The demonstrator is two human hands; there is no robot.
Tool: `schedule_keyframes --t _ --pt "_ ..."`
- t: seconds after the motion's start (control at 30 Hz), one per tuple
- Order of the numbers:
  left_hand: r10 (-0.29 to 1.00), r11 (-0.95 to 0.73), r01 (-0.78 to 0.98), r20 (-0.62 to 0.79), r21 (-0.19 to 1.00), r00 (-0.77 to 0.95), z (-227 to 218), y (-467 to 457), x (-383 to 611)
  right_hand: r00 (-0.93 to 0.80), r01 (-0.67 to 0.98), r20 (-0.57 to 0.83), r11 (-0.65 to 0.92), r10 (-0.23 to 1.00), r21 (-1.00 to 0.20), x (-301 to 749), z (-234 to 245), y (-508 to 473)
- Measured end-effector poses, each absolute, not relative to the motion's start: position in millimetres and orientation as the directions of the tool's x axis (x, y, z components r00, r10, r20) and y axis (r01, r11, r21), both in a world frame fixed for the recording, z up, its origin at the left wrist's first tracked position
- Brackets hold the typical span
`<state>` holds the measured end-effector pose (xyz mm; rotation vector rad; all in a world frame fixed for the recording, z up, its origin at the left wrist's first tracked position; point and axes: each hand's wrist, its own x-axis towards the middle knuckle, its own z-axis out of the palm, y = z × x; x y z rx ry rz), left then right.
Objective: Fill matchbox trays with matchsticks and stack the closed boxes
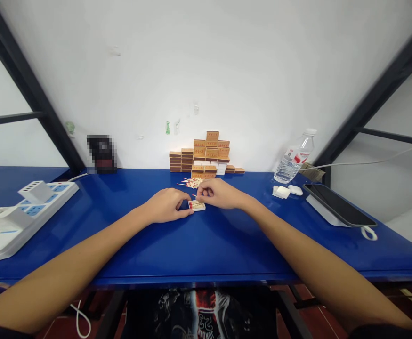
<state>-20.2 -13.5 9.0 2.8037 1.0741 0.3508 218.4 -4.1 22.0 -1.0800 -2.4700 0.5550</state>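
A small white matchbox tray (199, 208) with red-tipped matches (196, 204) in it lies on the blue table. My left hand (166, 205) steadies the tray's left end between thumb and index finger. Above the tray's right part, my right hand (217, 193) pinches a match, its red head pointing left. Just behind the hands is a loose heap of matches (192, 182), partly covered by my right hand. Stacked matchboxes (212, 152) stand farther back against the wall, the tallest column in the middle.
On the left sits a white power strip (55, 200) with plugs in it. A water bottle (295, 159), a white earphone case (295, 189) and a phone (338, 203) on a white support are on the right. A dark, blurred-out object (101, 154) stands at the back left.
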Motion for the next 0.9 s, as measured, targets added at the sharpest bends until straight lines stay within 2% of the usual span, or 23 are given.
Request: schedule_keyframes --t 0.1,0.23,0.33,0.47,0.53,0.9 --pt "0.675 -0.737 0.645 0.165 0.203 0.719 10 -15 -20 -0.673 0.610 0.130 0.646 0.728 -0.459 222 27 -6" --pt "0.676 -0.736 0.645 0.164 0.204 0.719 11 -15 -20 -0.668 0.584 0.177 0.657 0.723 -0.478 223 23 -1" --pt "0.675 -0.737 0.646 0.162 0.198 0.720 11 -15 -19 -0.545 0.648 0.258 0.597 0.797 -0.473 229 15 11" --pt "0.677 -0.735 0.647 0.158 0.205 0.719 11 -15 -19 -0.284 0.843 0.375 0.416 0.882 -0.340 244 1 32" --pt "0.671 -0.740 0.640 0.163 0.206 0.723 11 -15 -19 -0.220 0.890 0.390 0.348 0.894 -0.295 250 -6 39" --pt "0.684 -0.728 0.652 0.151 0.214 0.714 12 -16 -18 -0.265 0.891 0.346 0.365 0.900 -0.268 241 -25 49"
